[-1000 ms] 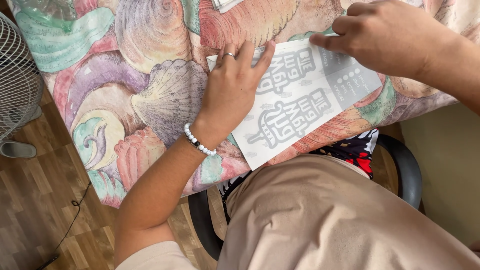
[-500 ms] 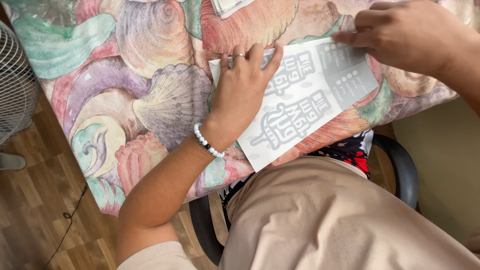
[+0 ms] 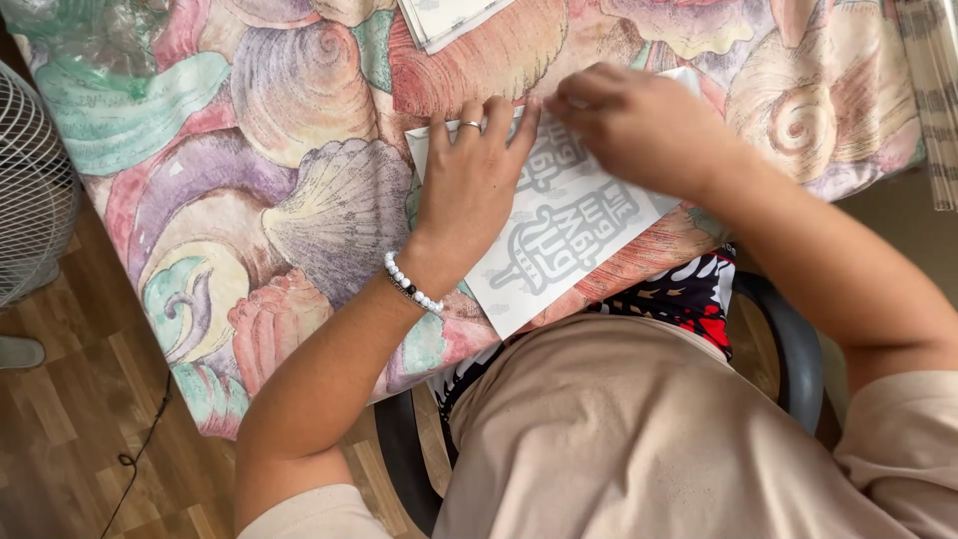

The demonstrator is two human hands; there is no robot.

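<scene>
The fingers [image 3: 504, 120] of the left hand [image 3: 469, 190] lie flat and spread on a white printed sheet [image 3: 569, 235], pinning it down; the right hand [image 3: 639, 125] curls its fingers onto the sheet's far edge; the sheet rests on the surface under a shell-patterned cloth [image 3: 299, 200], its near corner overhanging; a fan [image 3: 30, 190] stands left.

A flat white rectangular printed sheet with large grey block figures [image 3: 559, 235] lies on the shell-patterned tablecloth, its long axis tilted from about seven o'clock up toward one o'clock; its lower corner hangs past the table edge. Both hands lie on its upper half and hide part of it. At twelve o'clock from it, well apart at the picture's top edge, sits a small stack of white paper sheets [image 3: 449, 18], cut off by the frame.
</scene>
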